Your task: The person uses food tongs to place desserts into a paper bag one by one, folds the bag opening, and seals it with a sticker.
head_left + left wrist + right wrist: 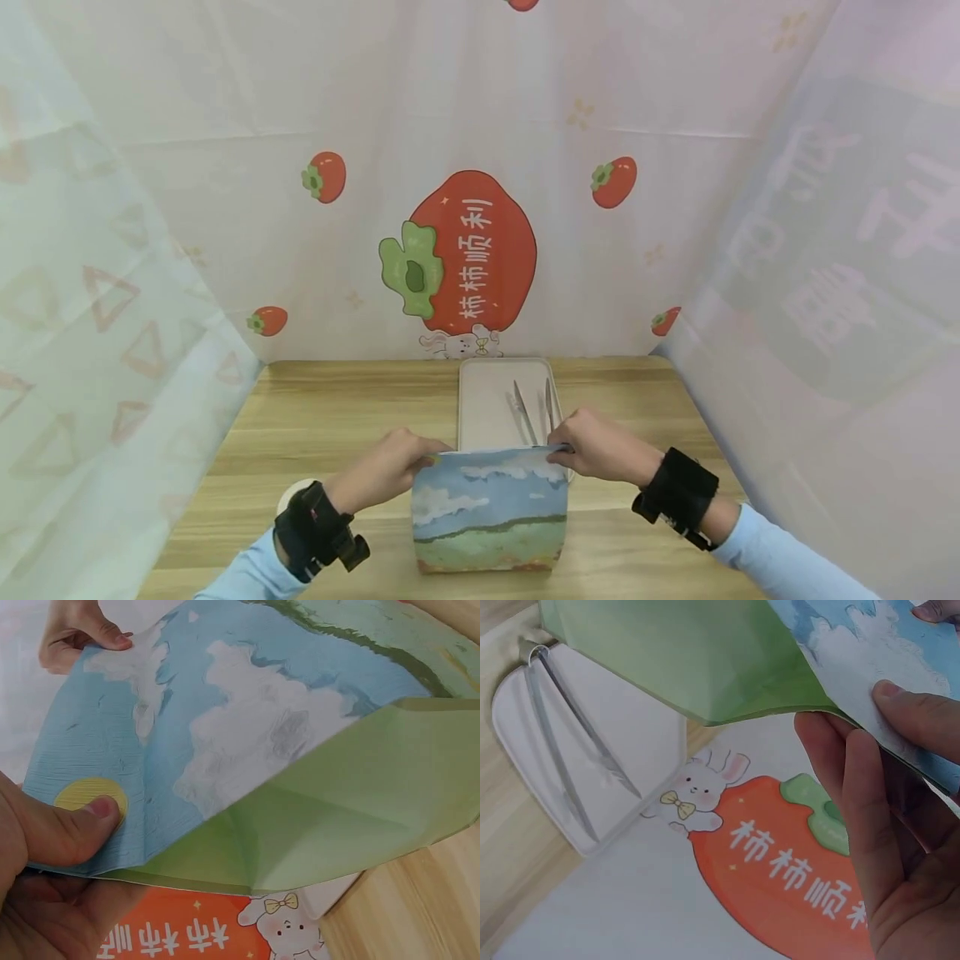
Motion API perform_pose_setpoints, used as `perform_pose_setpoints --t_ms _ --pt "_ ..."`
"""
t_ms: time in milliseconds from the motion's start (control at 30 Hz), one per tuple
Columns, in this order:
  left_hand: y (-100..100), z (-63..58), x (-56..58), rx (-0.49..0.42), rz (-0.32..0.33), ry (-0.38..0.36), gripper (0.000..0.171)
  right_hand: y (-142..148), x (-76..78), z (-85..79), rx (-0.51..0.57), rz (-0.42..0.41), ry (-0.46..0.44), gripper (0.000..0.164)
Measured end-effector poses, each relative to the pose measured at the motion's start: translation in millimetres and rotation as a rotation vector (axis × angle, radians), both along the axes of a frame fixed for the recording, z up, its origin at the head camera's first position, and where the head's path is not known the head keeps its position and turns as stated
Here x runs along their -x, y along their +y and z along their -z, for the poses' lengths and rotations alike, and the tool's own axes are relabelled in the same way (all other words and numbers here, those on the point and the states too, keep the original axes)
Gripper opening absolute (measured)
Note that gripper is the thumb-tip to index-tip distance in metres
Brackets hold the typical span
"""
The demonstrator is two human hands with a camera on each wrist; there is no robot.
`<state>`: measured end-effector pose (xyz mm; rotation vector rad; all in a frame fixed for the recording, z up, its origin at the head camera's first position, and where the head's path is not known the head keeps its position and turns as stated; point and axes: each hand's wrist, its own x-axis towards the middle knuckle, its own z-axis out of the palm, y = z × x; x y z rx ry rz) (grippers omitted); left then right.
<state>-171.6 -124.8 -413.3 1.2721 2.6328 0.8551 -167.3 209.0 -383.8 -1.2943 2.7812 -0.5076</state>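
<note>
A paper bag [491, 508] painted with blue sky, clouds and a green field is upright over the table. My left hand [386, 471] pinches its top left corner, the thumb on a yellow disc [79, 793] printed there. At the top right corner my right hand [603, 446] pinches the rim, thumb on the painted face and fingers behind. The plain green side [337, 795] of the bag shows a crease in the left wrist view. Behind the bag lies a pale tray [483, 408], its near part hidden by the bag. Metal tongs [577, 720] rest on it, their arms spread.
A white round thing [294, 495] stands on the wooden table [360, 400] at the left, partly hidden behind my left wrist. A white cloth printed with persimmons [480, 258] hangs at the table's back edge. More cloth hangs along both sides.
</note>
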Motion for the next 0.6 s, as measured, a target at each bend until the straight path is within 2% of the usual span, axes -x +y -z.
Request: perform_pose_setpoints --t_ms 167,300,600 --pt "7 4.1 -4.0 -0.011 0.015 0.049 0.035 7 -6.7 2.5 -0.002 0.017 0.018 0.026" --pt "12 3.7 -4.3 -0.011 0.038 0.068 0.034 12 -10.0 1.3 -0.009 0.018 0.013 0.03" --pt "20 3.7 -4.8 0.003 0.066 0.063 0.029 19 -12.6 0.3 -0.033 0.017 0.035 0.028"
